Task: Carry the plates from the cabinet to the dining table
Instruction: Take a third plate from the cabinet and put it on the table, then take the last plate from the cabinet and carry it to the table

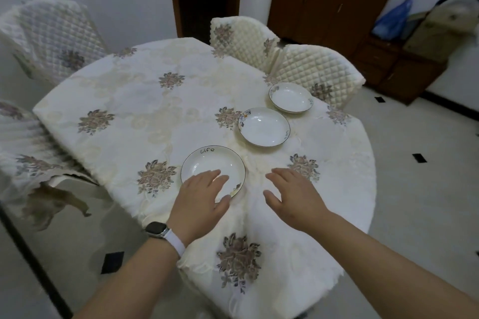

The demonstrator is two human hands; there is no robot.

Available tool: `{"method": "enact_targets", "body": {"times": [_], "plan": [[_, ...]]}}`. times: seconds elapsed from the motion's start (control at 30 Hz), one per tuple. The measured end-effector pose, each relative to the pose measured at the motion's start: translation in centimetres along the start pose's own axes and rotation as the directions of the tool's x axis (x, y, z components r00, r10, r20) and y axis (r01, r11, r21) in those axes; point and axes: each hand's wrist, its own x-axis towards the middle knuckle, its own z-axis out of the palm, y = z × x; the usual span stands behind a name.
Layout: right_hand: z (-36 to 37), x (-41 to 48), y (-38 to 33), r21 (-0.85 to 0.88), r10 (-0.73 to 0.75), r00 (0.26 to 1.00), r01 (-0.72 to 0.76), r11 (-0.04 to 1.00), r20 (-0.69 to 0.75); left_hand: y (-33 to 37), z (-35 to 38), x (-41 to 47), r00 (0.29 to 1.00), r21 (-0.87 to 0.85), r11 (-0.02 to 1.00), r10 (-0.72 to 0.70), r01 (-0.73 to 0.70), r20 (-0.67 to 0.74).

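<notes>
Three white plates with thin dark rims lie in a diagonal row on the round dining table (124, 101), which wears a cream cloth with flower patches. The nearest plate (211, 162) carries the word "life" on its far rim. My left hand (201, 195), with a watch on the wrist, lies flat over that plate's near edge, fingers spread, holding nothing. The middle plate (263, 127) and the far plate (290, 97) lie beyond it to the right. My right hand (290, 195) hovers open over the cloth just right of the nearest plate, clear of it.
Quilted chairs surround the table: one at the back left (54, 36), two at the back right (318, 67), one at the left edge (23, 147). A dark wooden cabinet (334, 0) and a low drawer unit (396, 65) stand behind. The tiled floor (420, 189) lies to the right.
</notes>
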Motion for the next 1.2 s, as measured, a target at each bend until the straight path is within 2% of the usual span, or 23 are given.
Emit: {"method": "enact_targets", "body": {"times": [0.27,0.53,0.67,0.73,0.83,0.97,1.2], "plan": [[-3.3,-4.2,3.9,-0.037,0.033,0.998,-0.035,0.999,-0.049,7.4,-0.1,0.6,0.993,0.059,0.992,0.114,-0.115,0.031],[-7.4,-11.7,13.8,-0.001,0.1,0.993,-0.1,0.995,-0.069,19.5,2.0,3.8,0.965,0.142,0.956,0.244,-0.256,0.097],[-8.7,-15.7,19.5,0.002,0.144,0.988,-0.144,0.99,-0.063,25.6,4.3,5.4,0.934,0.137,0.932,0.311,-0.336,0.173],[-9.5,-19.4,24.2,0.039,0.197,0.978,-0.195,0.98,-0.065,30.9,6.8,6.7,0.907,0.137,0.906,0.37,-0.4,0.202],[-10.6,-21.2,26.9,0.102,0.193,0.981,-0.189,0.977,-0.035,34.0,8.4,7.6,0.893,0.13,0.894,0.396,-0.428,0.214],[-12.6,-25.6,31.7,0.13,0.284,0.954,-0.27,0.954,-0.101,40.9,10.9,9.4,0.842,0.111,0.847,0.486,-0.519,0.232],[-14.7,-29.3,37.9,0.057,0.409,0.898,-0.405,0.913,-0.161,48.7,13.3,13.6,0.742,0.063,0.755,0.619,-0.652,0.257]]}}
